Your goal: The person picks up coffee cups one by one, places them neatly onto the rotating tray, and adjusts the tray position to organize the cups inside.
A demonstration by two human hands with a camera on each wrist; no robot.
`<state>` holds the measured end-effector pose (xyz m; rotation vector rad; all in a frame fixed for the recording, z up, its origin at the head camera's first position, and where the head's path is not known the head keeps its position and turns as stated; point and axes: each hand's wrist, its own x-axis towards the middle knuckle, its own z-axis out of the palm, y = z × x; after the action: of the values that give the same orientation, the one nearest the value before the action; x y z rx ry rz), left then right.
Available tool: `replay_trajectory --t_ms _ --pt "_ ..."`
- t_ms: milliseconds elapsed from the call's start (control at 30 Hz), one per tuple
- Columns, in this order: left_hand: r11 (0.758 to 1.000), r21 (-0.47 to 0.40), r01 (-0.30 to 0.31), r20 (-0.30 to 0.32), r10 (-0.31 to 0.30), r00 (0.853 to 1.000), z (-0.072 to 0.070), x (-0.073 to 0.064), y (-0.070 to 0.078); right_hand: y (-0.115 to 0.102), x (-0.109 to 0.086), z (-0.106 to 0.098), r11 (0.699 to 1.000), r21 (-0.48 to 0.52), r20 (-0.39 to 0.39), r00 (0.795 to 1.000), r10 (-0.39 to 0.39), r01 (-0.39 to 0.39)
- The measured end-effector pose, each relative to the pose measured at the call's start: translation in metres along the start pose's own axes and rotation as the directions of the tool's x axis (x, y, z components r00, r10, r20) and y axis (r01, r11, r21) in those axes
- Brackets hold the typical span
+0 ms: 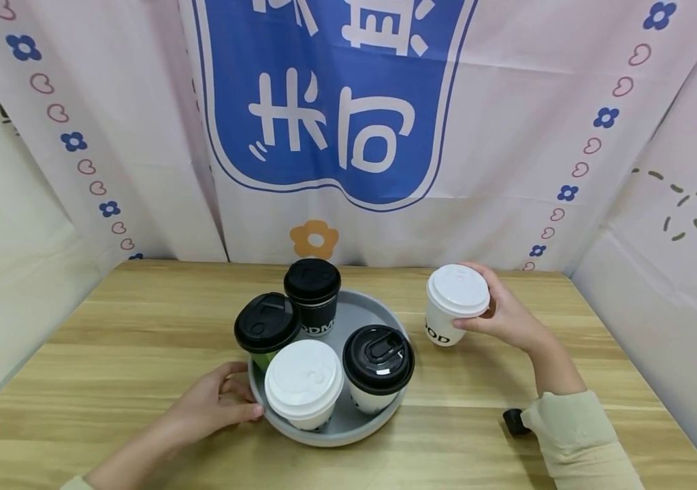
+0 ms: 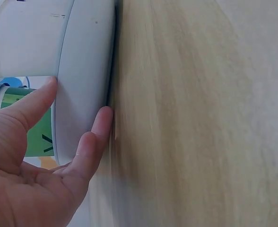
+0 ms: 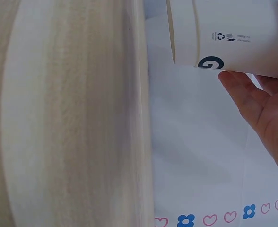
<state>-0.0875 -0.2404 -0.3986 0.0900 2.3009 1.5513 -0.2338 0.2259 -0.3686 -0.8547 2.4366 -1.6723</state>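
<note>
In the head view, my right hand [image 1: 504, 316] grips a white paper cup with a white lid [image 1: 457, 296], to the right of a round grey tray [image 1: 363, 303]. The right wrist view shows that cup's base [image 3: 184, 33] above the tabletop, with the fingers and thumb around its side. My left hand [image 1: 216, 405] holds the tray's left edge; in the left wrist view its thumb is at the upper rim and its fingers are along the wall [image 2: 82, 85]. On the tray stand a black cup [image 1: 314, 299], a green cup with a black lid [image 1: 267, 323], a white-lidded cup [image 1: 304, 381] and a white cup with a black lid [image 1: 379, 364].
A wooden table [image 1: 109, 340] carries everything. Behind it hangs a printed cloth [image 1: 508, 136] with a blue panel, and pale cloth walls stand at both sides. A small black object [image 1: 515, 422] is beside the right sleeve.
</note>
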Motion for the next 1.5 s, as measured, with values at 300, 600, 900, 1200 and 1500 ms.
replay_trajectory --t_ms 300,600,900,1200,1500 --pt "0.999 0.021 0.029 0.006 -0.029 1.000 -0.003 0.003 0.000 0.002 0.000 0.000 1.000 0.007 0.005 1.000 0.002 -0.002" --pt "0.999 -0.040 -0.026 0.062 0.029 0.998 -0.015 0.012 -0.007 0.002 -0.001 0.000 1.000 0.001 0.005 1.000 0.012 -0.012" --pt "0.995 -0.012 -0.102 0.117 0.103 0.988 -0.027 0.022 -0.009 0.003 -0.001 -0.001 1.000 0.008 0.002 1.000 0.012 -0.012" --pt "0.995 -0.018 -0.097 0.129 0.098 0.987 -0.036 0.028 -0.008 0.004 -0.001 -0.002 1.000 -0.005 -0.001 1.000 0.025 -0.025" --pt "0.994 -0.010 -0.112 0.153 0.112 0.982 -0.045 0.037 -0.008 0.003 0.000 -0.003 1.000 -0.009 -0.015 1.000 0.024 -0.024"
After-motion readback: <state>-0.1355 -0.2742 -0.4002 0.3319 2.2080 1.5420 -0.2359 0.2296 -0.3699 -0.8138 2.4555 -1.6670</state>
